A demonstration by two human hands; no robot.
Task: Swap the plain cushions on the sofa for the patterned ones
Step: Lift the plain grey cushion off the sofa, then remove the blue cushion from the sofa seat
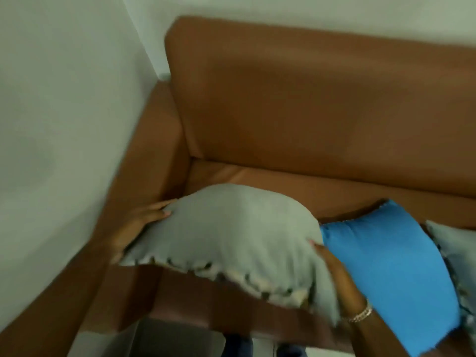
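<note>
A plain grey-green cushion [231,235] with a tufted lower edge hangs over the left end of the brown sofa seat [322,181]. My left hand [144,222] grips its left edge and my right hand [332,269], with a bracelet at the wrist, grips its right edge. A plain blue cushion [386,269] lies on the seat just to the right, partly behind my right arm. Another grey cushion [456,253] shows at the right border, mostly cut off. The picture is blurred by motion.
The sofa's left armrest [144,161] stands close to a pale wall [64,99]. The brown backrest [309,94] fills the upper middle. Pale floor [180,341] shows below the seat's front edge.
</note>
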